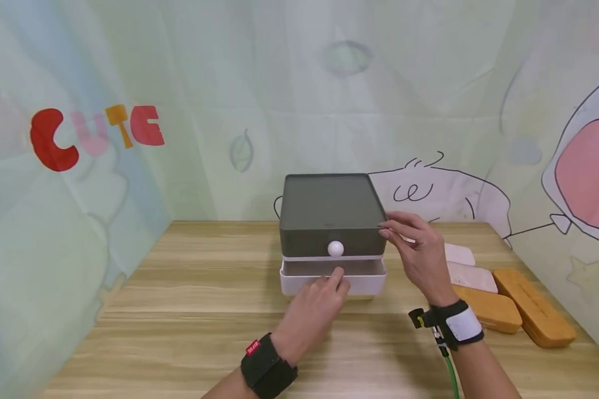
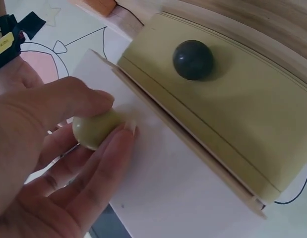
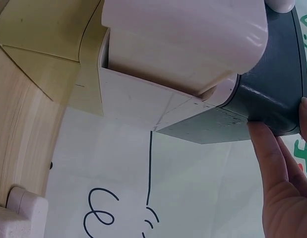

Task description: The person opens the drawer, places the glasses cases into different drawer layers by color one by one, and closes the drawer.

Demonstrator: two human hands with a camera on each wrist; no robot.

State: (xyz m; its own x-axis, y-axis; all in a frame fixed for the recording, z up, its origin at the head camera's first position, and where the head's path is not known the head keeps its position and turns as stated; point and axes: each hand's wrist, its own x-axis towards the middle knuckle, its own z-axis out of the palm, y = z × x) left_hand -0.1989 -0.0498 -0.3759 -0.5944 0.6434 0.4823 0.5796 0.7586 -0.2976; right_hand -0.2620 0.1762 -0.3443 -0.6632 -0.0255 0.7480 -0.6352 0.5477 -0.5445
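Note:
A stacked drawer box stands at the middle of the table, with a dark grey top tier (image 1: 331, 202), a white drawer (image 1: 292, 285) partly pulled out below it, and a yellow bottom tier (image 2: 242, 99). My left hand (image 1: 319, 302) pinches the white drawer's round yellowish knob (image 2: 93, 133) between thumb and fingers. My right hand (image 1: 419, 249) holds the front right corner of the grey tier, thumb and fingertips on either side of it. A white knob (image 1: 335, 248) is on the grey front, a dark knob (image 2: 193, 59) on the yellow one.
To the right on the wooden table (image 1: 189, 310) lie two orange-brown oblong cases (image 1: 534, 307) and two pale ones (image 1: 471, 276). Printed cloth walls (image 1: 204, 138) enclose the table at the back and sides. A green cable (image 1: 451, 377) runs from the right wristband.

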